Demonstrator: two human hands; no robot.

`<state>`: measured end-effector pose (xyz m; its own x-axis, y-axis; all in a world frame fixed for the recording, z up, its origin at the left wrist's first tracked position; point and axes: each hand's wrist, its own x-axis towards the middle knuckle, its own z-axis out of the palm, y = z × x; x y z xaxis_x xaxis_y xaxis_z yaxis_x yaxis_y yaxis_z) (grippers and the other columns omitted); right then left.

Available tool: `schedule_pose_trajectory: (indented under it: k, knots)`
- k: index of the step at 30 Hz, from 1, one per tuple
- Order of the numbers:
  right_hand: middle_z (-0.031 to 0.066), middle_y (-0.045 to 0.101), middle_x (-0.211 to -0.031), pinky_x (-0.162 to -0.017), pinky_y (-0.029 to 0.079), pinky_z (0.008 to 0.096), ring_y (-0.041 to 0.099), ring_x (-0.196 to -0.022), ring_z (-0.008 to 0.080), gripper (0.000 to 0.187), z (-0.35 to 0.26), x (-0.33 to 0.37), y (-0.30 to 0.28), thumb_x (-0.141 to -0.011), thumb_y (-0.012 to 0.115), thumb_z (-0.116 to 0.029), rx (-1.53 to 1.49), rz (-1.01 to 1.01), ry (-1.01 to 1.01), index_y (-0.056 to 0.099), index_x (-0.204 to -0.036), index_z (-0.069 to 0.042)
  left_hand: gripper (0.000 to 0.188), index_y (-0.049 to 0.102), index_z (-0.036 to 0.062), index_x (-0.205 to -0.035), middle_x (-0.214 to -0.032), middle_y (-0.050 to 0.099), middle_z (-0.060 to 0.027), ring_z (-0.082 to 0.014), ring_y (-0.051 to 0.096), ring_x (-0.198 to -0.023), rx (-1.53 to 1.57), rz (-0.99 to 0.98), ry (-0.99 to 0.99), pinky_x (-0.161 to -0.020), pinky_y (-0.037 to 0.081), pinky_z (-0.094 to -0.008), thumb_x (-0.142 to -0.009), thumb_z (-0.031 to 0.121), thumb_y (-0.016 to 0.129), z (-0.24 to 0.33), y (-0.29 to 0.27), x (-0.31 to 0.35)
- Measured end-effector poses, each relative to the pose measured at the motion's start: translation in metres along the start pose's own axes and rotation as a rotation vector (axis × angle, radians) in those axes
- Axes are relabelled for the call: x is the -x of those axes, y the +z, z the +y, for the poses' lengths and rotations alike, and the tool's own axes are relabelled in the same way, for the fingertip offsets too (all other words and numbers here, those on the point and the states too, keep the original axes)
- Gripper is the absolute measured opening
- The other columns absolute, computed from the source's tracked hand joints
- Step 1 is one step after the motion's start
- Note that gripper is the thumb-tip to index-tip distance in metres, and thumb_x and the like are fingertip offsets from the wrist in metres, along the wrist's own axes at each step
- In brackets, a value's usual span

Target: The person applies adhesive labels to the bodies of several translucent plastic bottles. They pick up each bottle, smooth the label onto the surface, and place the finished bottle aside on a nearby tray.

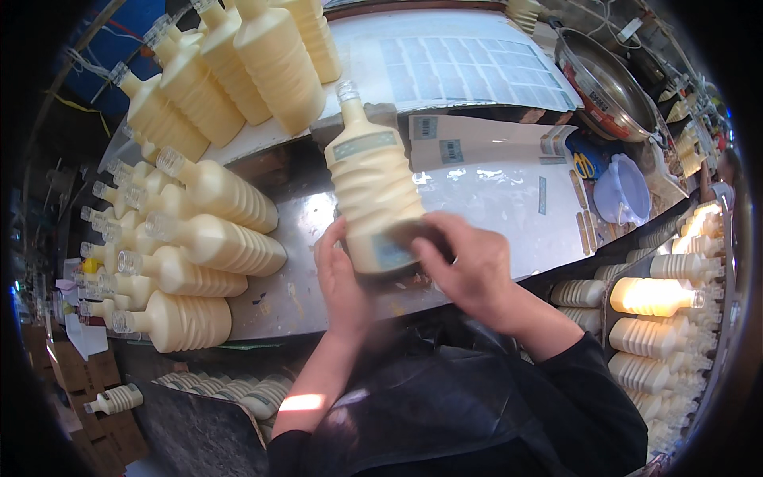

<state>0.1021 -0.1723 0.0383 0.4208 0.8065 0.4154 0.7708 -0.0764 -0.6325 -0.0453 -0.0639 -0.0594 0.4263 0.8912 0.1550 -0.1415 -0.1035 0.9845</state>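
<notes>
A cream ribbed bottle (pixel 373 179) with a clear threaded neck lies in front of me, neck pointing away. It has a grey-green label strip across its shoulder and a bluish label near its base. My left hand (pixel 340 274) is closed around the lower left side of the bottle. On the other side, my right hand (pixel 477 258) grips a small dark pad (pixel 429 232) between thumb and fingers. The pad lies against the label near the base, partly covering it. Motion blur and the fingers hide what the pad is made of.
Several cream bottles (pixel 214 191) lie stacked at left; others (pixel 278 71) stand at the back left. Label sheets (pixel 477 67) lie at the back. A round pan (pixel 604 83), yellow scissors (pixel 584 165) and a lilac bucket (pixel 621 191) are at right. More bottles (pixel 644 338) fill the lower right.
</notes>
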Motion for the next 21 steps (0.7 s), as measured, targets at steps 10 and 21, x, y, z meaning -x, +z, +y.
schedule_pose_trajectory:
  k: [10, 21]
  knots:
    - [0.008, 0.059, -0.059, -0.051, 0.042, 0.0317, 0.055, -0.05, 0.017, 0.032, 0.018, 0.012, 0.001, -0.091, 0.071, -0.012, -0.176, 0.002, 0.421, 0.057, -0.118, -0.006, 0.048, 0.04, -0.0022, -0.14, -0.129, 0.049, -0.0159, -0.023, 0.047, -0.121, -0.443, 0.047, 0.094, -0.11, 0.035, -0.0376, -0.106, 0.031, 0.05, 0.005, 0.016, -0.006]
    - [0.0162, 0.072, -0.107, -0.081, 0.058, 0.0389, 0.072, -0.096, 0.0312, 0.032, 0.021, -0.003, 0.006, -0.083, 0.071, -0.003, 0.022, 0.006, -0.487, 0.069, -0.115, -0.004, 0.042, 0.043, 0.0013, -0.142, -0.129, 0.051, -0.0114, -0.0184, 0.05, -0.119, -0.118, 0.044, -0.062, -0.107, 0.038, -0.033, -0.106, 0.018, 0.053, 0.011, 0.006, -0.005]
